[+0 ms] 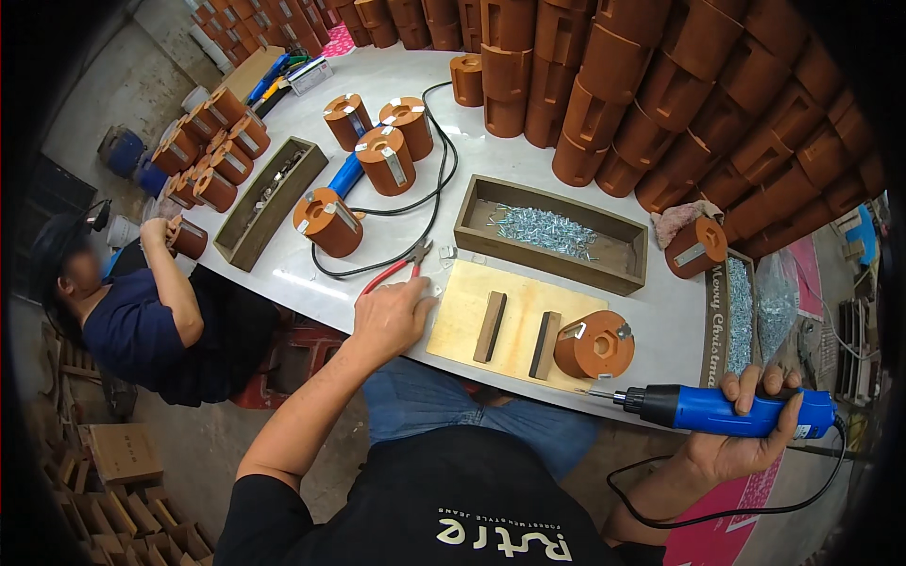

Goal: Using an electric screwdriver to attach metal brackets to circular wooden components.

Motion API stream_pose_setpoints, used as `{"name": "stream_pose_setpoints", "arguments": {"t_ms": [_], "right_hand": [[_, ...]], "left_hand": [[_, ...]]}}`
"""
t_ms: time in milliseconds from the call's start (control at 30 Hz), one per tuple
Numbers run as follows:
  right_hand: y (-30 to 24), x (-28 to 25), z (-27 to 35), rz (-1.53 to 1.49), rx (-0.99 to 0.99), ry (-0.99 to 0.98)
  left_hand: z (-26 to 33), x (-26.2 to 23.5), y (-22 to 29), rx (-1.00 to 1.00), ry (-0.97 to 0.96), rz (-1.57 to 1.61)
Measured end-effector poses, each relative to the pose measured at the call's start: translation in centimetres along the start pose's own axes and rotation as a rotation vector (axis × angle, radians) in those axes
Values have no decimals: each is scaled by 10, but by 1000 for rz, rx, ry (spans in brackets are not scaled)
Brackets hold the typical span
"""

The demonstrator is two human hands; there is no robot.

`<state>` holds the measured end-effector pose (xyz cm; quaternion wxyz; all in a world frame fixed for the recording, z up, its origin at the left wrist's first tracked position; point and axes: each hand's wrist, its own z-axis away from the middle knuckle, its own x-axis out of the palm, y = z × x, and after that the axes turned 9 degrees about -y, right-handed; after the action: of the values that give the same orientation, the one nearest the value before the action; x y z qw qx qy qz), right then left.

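Observation:
My left hand [392,319] is closed at the red-handled pliers [385,274], which lie on the white table, jaws pointing away. One handle runs under its fingers. In my right hand [741,436] is a blue electric screwdriver [727,411], held level with its bit pointing left. Just beyond the bit, a brown cylinder [595,345] with a hole in its end lies on its side on a pale wooden board [464,316]. Two dark wooden strips, a left one [490,327] and a right one [545,345], are on that board, the right one against the cylinder.
A wooden tray [618,272] of screws stands behind the board. Brown cylinders [384,160] stand farther left, near another blue tool [346,175] and its black cable. Stacked cylinders [604,85] line the back. A co-worker [142,307] sits at left beside a narrow box [247,247].

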<state>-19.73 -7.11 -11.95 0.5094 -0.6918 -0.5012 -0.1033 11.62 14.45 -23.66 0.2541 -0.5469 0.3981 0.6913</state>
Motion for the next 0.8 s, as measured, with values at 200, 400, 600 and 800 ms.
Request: {"name": "stream_pose_setpoints", "arguments": {"t_ms": [200,400,600,800], "right_hand": [[-3,2,2,10,-2,-39],[-4,3,5,22,19,-75],[-5,5,9,48,25,-73],[-3,3,12,97,28,-41]], "left_hand": [[-10,19,-6,32,43,9],[-16,30,-14,146,112,-222],[-16,11,-10,124,124,-131],[-15,11,-12,56,12,-152]]}}
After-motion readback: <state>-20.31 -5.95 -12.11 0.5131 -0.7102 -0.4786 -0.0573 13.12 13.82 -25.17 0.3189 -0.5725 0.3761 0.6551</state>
